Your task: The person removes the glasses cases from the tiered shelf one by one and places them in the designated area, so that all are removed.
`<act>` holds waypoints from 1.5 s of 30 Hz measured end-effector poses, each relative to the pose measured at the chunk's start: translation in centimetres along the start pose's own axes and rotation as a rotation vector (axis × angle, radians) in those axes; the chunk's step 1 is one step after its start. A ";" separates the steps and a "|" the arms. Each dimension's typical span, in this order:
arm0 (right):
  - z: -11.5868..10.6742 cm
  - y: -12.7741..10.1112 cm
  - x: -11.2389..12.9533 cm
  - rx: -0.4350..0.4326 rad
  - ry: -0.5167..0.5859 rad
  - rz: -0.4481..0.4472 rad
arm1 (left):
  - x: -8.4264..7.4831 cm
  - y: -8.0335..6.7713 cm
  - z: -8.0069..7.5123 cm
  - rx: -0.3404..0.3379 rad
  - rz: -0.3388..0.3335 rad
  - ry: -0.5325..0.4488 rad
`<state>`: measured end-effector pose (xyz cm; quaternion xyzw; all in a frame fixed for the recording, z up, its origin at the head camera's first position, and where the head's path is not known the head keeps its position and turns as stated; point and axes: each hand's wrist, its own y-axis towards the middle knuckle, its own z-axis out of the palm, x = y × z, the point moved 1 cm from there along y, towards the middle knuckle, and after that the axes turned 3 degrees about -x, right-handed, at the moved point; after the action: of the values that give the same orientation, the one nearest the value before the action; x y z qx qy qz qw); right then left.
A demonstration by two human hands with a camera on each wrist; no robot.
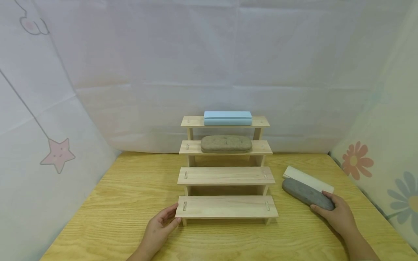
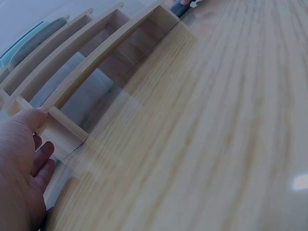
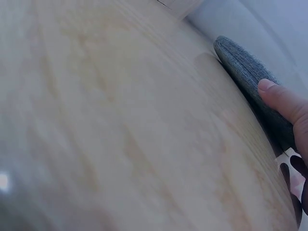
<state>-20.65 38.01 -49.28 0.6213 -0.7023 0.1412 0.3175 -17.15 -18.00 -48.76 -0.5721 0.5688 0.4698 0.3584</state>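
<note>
A wooden stepped rack [image 1: 226, 207] with several shelves stands mid-table. A light blue case [image 1: 228, 118] lies on its top step and a brownish felt case [image 1: 226, 143] on the step below; the two lower steps are bare. My left hand [image 1: 160, 228] touches the left end of the lowest step [image 2: 57, 137] with relaxed fingers. My right hand [image 1: 336, 214] grips the near end of a dark grey case [image 1: 305, 194] lying on the table, thumb [image 3: 281, 98] on its side. A white case [image 1: 307, 178] lies just behind it.
The wooden table [image 1: 130, 188] is walled by white cloth at the back and left, and by flower-printed cloth [image 1: 385, 174] on the right. The grey and white cases sit close to the right edge.
</note>
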 end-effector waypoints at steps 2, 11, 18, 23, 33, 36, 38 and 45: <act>0.0 0.0 -0.1 0.000 -0.009 -0.004 | 0.0 0.0 0.0 0.004 0.000 -0.001; 0.1 -0.1 -0.1 0.023 -0.018 0.004 | 0.1 0.0 -0.1 0.003 -0.005 0.001; 0.0 0.1 -0.3 0.062 -0.030 0.018 | 0.1 0.0 -0.1 0.001 0.000 -0.003; -0.1 -0.3 -0.3 0.040 -0.025 0.025 | 0.1 0.0 -0.1 0.004 0.002 -0.004; -0.4 -0.6 -0.7 -0.012 -0.029 0.003 | 0.0 0.0 0.1 0.003 0.014 -0.004; -0.5 -0.4 -0.7 -0.024 -0.030 0.000 | 0.1 0.0 0.1 -0.004 0.036 0.005; -0.5 -0.3 -0.8 -0.037 -0.034 -0.009 | 0.1 0.1 0.2 -0.008 0.039 0.010; -0.7 0.4 -1.1 -0.013 -0.013 0.024 | 0.3 0.1 0.1 -0.007 0.018 0.011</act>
<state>-20.83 39.37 -49.31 0.6116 -0.7127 0.1364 0.3152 -17.27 -18.06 -49.07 -0.5708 0.5745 0.4716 0.3489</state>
